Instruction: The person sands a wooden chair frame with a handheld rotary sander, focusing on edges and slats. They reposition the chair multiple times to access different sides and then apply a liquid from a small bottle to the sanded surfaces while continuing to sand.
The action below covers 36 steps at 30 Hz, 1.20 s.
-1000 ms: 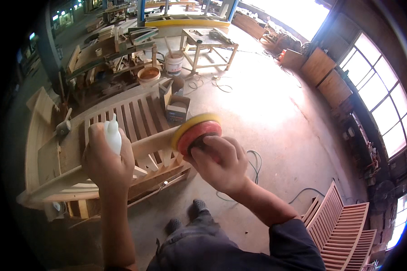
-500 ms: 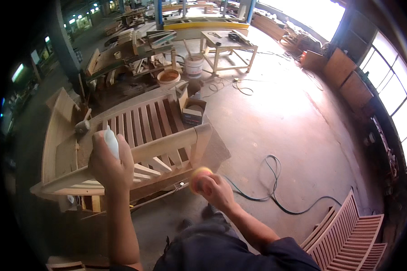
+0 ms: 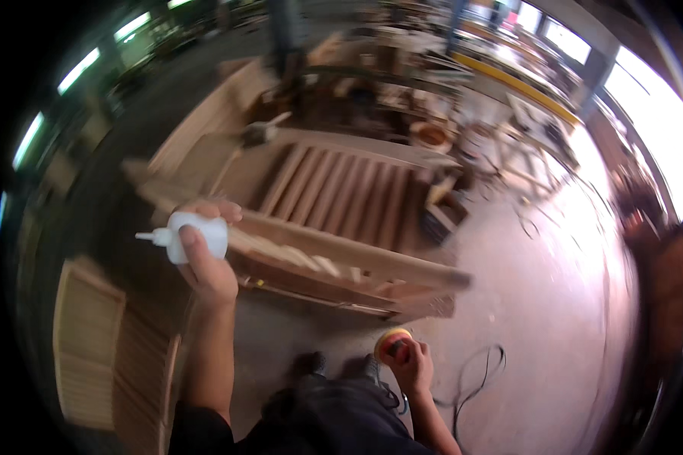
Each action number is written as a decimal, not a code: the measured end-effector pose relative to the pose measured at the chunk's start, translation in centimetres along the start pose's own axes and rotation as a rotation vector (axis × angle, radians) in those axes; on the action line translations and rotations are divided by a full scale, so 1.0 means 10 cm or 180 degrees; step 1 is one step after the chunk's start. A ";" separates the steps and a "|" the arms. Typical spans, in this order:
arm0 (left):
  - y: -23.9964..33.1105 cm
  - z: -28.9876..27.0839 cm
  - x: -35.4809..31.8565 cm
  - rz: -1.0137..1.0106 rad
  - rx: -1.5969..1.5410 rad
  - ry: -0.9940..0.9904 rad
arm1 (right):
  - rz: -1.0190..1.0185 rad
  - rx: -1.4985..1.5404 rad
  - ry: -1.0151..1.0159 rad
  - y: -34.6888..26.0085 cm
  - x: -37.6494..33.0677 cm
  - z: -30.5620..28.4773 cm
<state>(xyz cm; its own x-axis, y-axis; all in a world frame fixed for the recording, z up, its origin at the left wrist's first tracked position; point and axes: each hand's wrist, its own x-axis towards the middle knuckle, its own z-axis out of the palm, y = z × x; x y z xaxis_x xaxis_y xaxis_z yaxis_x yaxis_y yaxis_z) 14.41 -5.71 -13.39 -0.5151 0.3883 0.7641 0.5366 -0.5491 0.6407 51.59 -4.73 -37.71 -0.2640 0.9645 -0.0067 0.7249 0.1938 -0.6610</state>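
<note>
left hand [image 3: 205,265] at 9 o'clock, fingers [image 3: 214,211] wrapped round white bottle [image 3: 193,236], nozzle pointing left | slatted frame [image 3: 341,205] at centre | right hand [image 3: 411,365] at 5 o'clock, fingers closed on orange-yellow pad [image 3: 391,343], low by floor [image 3: 554,303]

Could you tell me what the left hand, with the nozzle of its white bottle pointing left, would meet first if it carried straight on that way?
Nothing close: left of the left hand and white bottle lies blurred dark floor; depth unclear.
</note>
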 end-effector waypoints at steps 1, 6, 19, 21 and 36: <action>-0.12 -0.26 -0.07 -0.0028 0.0181 0.0389 | -0.0044 -0.0009 -0.0085 0.08 0.01 0.02; -0.40 -1.62 -0.36 -0.1113 0.1580 0.1610 | -0.0095 -0.0268 -0.0366 0.36 0.05 0.15; -3.69 -4.10 -0.57 -0.2265 0.3283 0.0558 | 0.0506 -0.0715 0.0233 -0.78 -0.24 0.89; -4.09 -4.19 -0.52 -0.2209 0.3229 0.0179 | 0.0620 -0.0570 0.0360 -1.01 -0.44 1.00; -4.96 -4.59 -0.46 -0.2519 0.2722 -0.1325 | 0.0929 -0.0791 0.0817 -2.07 -0.87 1.54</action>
<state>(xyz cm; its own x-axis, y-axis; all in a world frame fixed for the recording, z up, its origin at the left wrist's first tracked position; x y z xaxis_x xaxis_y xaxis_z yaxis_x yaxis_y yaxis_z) -40.49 -14.25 -52.11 -0.7285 0.6849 0.0099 0.5191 0.5427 0.6603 29.06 -19.93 -35.54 0.1173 0.9923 0.0408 0.8843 -0.0857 -0.4589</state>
